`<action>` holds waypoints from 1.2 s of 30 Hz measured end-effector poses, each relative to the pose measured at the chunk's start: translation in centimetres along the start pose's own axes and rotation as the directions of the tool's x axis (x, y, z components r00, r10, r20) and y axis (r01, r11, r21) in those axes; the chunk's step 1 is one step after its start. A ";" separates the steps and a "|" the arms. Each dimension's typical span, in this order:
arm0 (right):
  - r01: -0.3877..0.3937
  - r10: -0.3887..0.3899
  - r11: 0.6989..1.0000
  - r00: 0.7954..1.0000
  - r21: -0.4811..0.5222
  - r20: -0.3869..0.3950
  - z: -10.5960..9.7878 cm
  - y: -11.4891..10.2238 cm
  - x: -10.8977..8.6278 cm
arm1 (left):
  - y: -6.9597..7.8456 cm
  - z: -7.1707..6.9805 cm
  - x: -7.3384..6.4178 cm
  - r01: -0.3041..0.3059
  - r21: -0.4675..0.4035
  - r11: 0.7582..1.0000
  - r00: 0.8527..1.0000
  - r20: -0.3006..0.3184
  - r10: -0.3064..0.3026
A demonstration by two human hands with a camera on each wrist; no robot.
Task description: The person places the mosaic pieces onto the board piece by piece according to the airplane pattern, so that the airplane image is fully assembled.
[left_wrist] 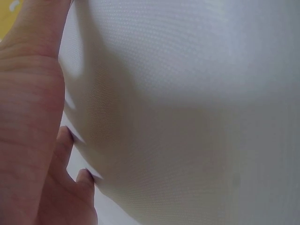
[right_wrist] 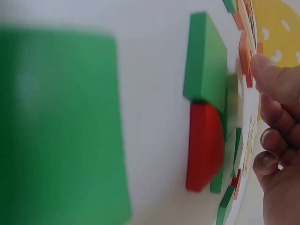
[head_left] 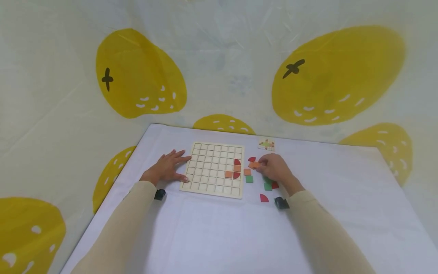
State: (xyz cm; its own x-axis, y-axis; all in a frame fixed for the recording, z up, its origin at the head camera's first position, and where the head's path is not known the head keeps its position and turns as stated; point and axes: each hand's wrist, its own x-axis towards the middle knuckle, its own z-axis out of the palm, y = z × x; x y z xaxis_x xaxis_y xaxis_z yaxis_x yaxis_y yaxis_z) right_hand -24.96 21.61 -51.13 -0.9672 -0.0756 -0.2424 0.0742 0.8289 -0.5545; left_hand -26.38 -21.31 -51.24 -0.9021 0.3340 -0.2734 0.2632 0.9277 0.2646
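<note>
Orange tile (head_left: 256, 166): just right of the board (head_left: 205, 167), beside a red piece (head_left: 251, 159) (lifted or flat, cannot tell).
Right hand (head_left: 275, 167): right of the board, pinching that tile between fingertips, well apart from the other hand.
Left hand (head_left: 167, 167): spread out, touching the board's left edge, gripping nothing.
Tile weight: probably light, easy to carry in a two-finger pinch.
Tile surface: looks stiff and smooth, perhaps a little slippery.
Tile sides: best taken by two opposite edges, leaving the flat faces free.
Tile strength: likely sturdy, needing little squeeze.
</note>
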 end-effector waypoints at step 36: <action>0.117 -0.117 0.993 0.993 0.014 -0.030 3.0 -3.1 -0.5 | -0.2 0.1 -0.1 -0.037 0.008 0.999 0.999 -0.025 0.037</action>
State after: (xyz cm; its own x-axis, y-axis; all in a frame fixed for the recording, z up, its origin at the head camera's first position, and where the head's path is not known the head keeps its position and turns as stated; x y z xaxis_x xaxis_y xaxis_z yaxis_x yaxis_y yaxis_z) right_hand -23.97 17.47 -51.68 -0.9762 -0.1549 -0.1518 -0.0362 0.8066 -0.5899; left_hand -26.27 -21.53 -51.37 -0.8999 0.3641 -0.2400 0.2994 0.9160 0.2671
